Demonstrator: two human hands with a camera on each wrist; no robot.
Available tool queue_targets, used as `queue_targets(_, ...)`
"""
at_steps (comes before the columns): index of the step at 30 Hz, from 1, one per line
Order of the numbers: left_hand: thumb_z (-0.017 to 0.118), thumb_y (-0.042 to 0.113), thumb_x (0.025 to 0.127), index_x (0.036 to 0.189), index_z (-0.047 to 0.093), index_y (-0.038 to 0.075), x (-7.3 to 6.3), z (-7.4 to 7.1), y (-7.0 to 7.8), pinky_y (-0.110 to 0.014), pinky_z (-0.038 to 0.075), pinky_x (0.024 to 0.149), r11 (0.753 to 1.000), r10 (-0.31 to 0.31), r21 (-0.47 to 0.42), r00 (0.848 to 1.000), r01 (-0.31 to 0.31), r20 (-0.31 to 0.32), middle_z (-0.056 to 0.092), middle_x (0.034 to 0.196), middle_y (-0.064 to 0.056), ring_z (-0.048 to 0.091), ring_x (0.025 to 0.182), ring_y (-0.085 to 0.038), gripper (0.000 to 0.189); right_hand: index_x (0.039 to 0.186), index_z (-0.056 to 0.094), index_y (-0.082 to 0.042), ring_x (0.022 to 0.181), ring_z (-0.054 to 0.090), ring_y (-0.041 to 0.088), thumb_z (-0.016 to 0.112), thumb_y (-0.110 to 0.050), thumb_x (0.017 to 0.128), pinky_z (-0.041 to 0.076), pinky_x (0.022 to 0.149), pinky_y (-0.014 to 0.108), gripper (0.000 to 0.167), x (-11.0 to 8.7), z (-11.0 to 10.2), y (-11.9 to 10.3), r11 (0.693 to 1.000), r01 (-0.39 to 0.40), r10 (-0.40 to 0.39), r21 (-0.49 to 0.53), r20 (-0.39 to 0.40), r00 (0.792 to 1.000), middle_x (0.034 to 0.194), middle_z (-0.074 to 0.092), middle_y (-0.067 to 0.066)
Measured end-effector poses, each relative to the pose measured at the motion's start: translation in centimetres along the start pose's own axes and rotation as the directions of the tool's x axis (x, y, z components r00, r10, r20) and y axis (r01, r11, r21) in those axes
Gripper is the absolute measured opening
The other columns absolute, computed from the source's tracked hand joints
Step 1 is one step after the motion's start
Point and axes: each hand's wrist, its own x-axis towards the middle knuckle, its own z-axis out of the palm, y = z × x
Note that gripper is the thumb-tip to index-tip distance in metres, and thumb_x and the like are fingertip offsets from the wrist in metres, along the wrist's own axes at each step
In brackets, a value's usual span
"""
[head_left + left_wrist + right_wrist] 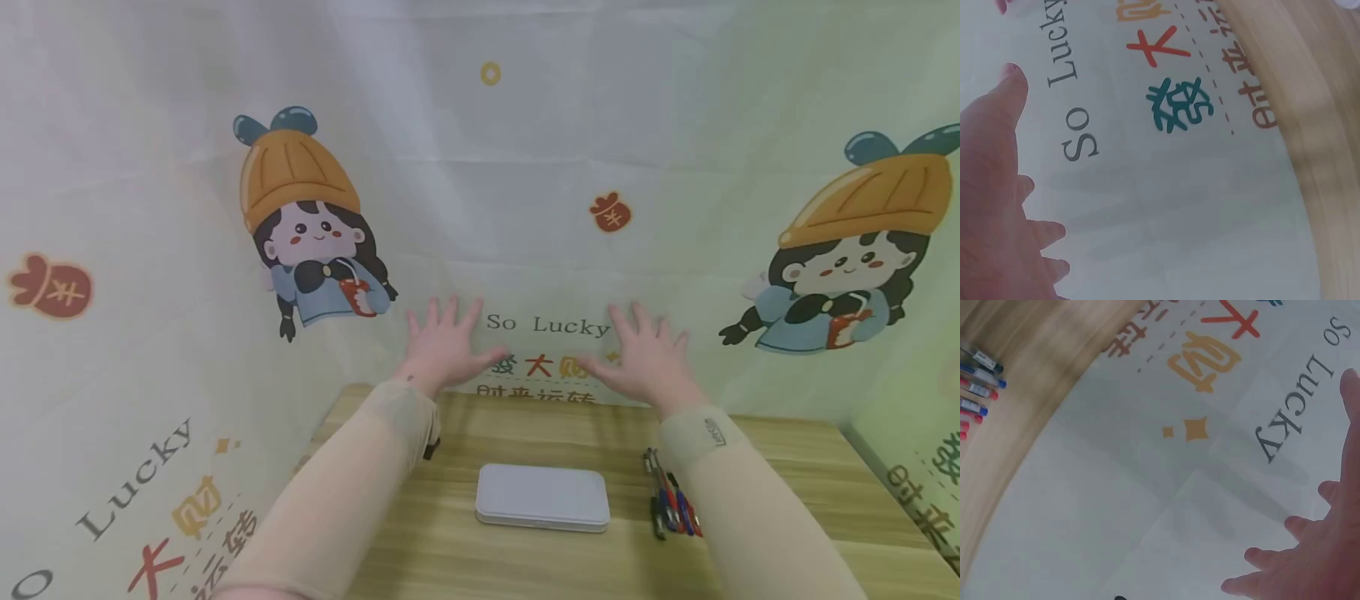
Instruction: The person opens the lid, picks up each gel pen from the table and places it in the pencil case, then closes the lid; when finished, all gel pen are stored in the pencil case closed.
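Both hands reach forward over the far edge of the wooden table, in front of a printed cloth backdrop. My left hand (444, 346) has its fingers spread and holds nothing; its thumb points inward. Likewise spread and bare is my right hand (648, 358), thumb turned toward the left one. Below and between the forearms lies a white flat case (542, 497) on the table. Several pens (672, 504) with black, blue and red caps lie beside the right forearm, which partly covers them. The right wrist view shows the pen ends (979, 390) at its left edge.
The cloth backdrop (525, 217) with cartoon figures and lettering rises behind the table and along both sides. The wooden tabletop (435, 542) extends under both forearms. A small dark item (431, 448) shows at the left cuff.
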Motion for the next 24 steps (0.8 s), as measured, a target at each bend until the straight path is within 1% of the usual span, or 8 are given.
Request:
queue_targets(2,0.048,0.087,0.098,0.179,0.01,0.031,-0.2,0.8,0.0,-0.079,0.005,0.137,1.0,0.007,0.0,1.0,-0.007,0.002,0.01,0.186,-0.018,0.005,0.172,-0.051,0.106,0.178,0.014,-0.016,0.161,0.013,0.071,0.058,-0.078,0.1,0.009,0.126,0.093,0.109,-0.6,0.7,0.1,0.999,0.032,-0.032,0.015,-0.017,0.999,0.183,0.009,0.03)
queue_targets(6,0.051,0.086,0.098,0.179,0.011,0.028,-0.8,2.7,0.1,-0.076,0.01,0.139,0.999,0.029,-0.016,1.0,-0.029,0.0,0.015,0.186,-0.019,0.011,0.172,-0.05,0.107,0.173,0.031,-0.01,0.159,0.029,0.065,0.068,-0.065,0.101,0.022,0.129,0.087,0.098,-1.9,2.9,0.3,0.992,0.122,-0.119,0.037,-0.063,0.991,0.178,0.028,0.031)
queue_targets(10,0.053,0.083,0.099,0.179,0.011,0.021,-2.0,5.1,0.2,-0.073,0.018,0.139,0.994,0.074,-0.077,0.997,-0.076,-0.02,0.023,0.183,-0.023,0.02,0.17,-0.051,0.11,0.167,0.043,-0.005,0.154,0.045,0.058,0.073,-0.059,0.1,0.036,0.128,0.078,0.091,-3.7,5.5,0.7,0.976,0.197,-0.191,0.09,-0.073,0.979,0.17,0.044,0.03)
queue_targets(13,0.058,0.078,0.1,0.178,0.015,0.016,-2.9,7.0,0.2,-0.072,0.019,0.139,0.985,0.1,-0.14,0.994,-0.104,-0.032,0.028,0.181,-0.025,0.025,0.168,-0.051,0.109,0.165,0.047,-0.006,0.15,0.052,0.053,0.075,-0.059,0.099,0.045,0.125,0.073,0.089,-5.4,7.5,1.0,0.966,0.221,-0.217,0.132,-0.05,0.975,0.166,0.051,0.028)
queue_targets(16,0.061,0.075,0.1,0.178,0.019,0.014,-4.0,8.5,0.3,-0.069,0.02,0.14,0.971,0.108,-0.211,0.994,-0.11,-0.02,0.03,0.18,-0.024,0.026,0.168,-0.05,0.107,0.163,0.051,-0.01,0.146,0.057,0.05,0.076,-0.059,0.099,0.051,0.12,0.071,0.085,-7.1,9.4,1.2,0.958,0.236,-0.237,0.162,-0.011,0.971,0.163,0.056,0.024)
queue_targets(18,0.063,0.074,0.1,0.177,0.023,0.014,-4.9,9.4,0.3,-0.067,0.024,0.14,0.957,0.115,-0.265,0.993,-0.115,-0.015,0.032,0.18,-0.023,0.029,0.168,-0.048,0.105,0.162,0.053,-0.013,0.145,0.059,0.048,0.077,-0.058,0.099,0.054,0.118,0.07,0.081,-8.1,10.5,1.2,0.951,0.242,-0.25,0.19,0.017,0.968,0.162,0.057,0.021)
queue_targets(22,0.064,0.074,0.099,0.177,0.024,0.017,-6.8,10.9,0.3,-0.065,0.033,0.137,0.925,0.13,-0.359,0.991,-0.124,-0.006,0.035,0.179,-0.02,0.035,0.165,-0.046,0.105,0.159,0.058,-0.016,0.148,0.057,0.047,0.08,-0.057,0.096,0.054,0.118,0.069,0.077,-9.6,12.3,1.1,0.939,0.241,-0.266,0.246,0.074,0.961,0.164,0.056,0.019)
queue_targets(24,0.066,0.073,0.099,0.177,0.025,0.017,-7.9,11.7,0.1,-0.065,0.034,0.136,0.91,0.136,-0.394,0.991,-0.126,0.0,0.035,0.179,-0.019,0.037,0.164,-0.046,0.104,0.156,0.061,-0.018,0.148,0.057,0.047,0.081,-0.058,0.095,0.053,0.119,0.069,0.076,-10.1,13.0,1.0,0.933,0.245,-0.277,0.264,0.092,0.956,0.163,0.056,0.019)
